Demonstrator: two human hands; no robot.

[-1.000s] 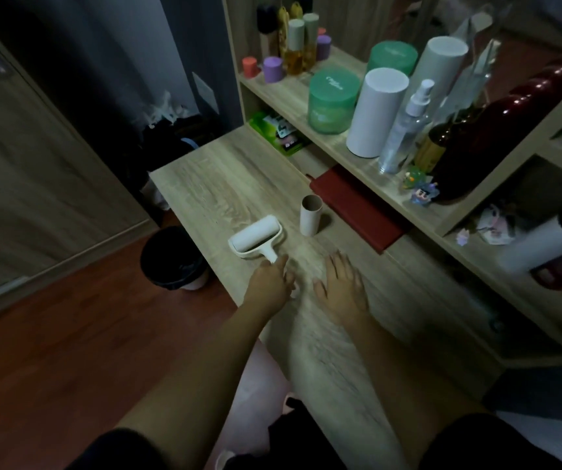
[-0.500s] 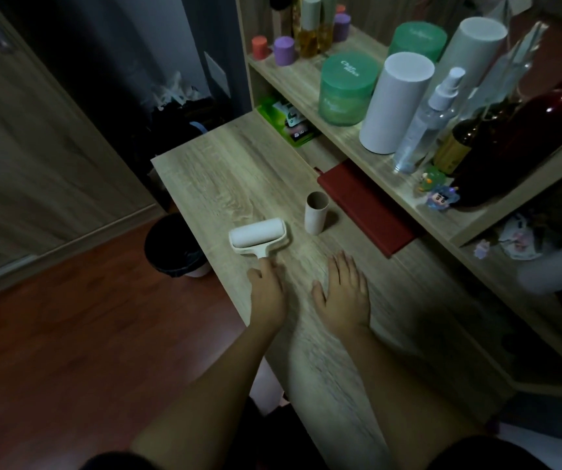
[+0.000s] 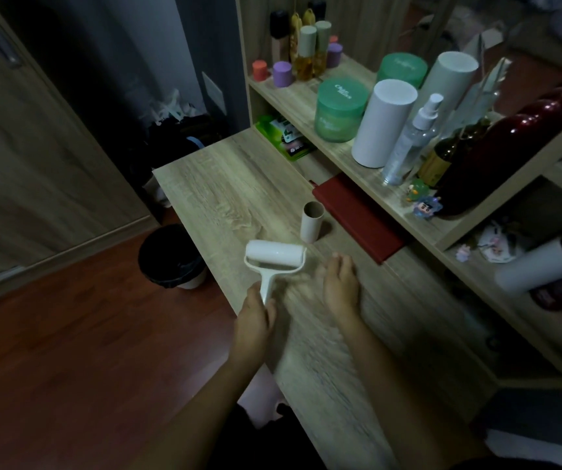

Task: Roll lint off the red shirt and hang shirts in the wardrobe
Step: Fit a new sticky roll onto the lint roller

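Note:
A white lint roller (image 3: 274, 259) is over the wooden desk (image 3: 225, 198), its roll pointing away from me. My left hand (image 3: 254, 320) is closed around the lower end of its handle. My right hand (image 3: 340, 283) lies flat on the desk just right of the roller, fingers together, holding nothing. No red shirt or wardrobe interior is in view; a wooden door panel (image 3: 35, 147) fills the left side.
An empty cardboard tube (image 3: 313, 221) stands just behind the roller. A dark red book (image 3: 357, 217) lies under the shelf edge. The shelf (image 3: 306, 96) carries jars, bottles and white cylinders. A black-lined bin (image 3: 171, 257) stands on the red-brown floor left of the desk.
My left hand has closed on the roller's handle and turned the roller so its handle points toward me. The right hand stayed flat on the desk.

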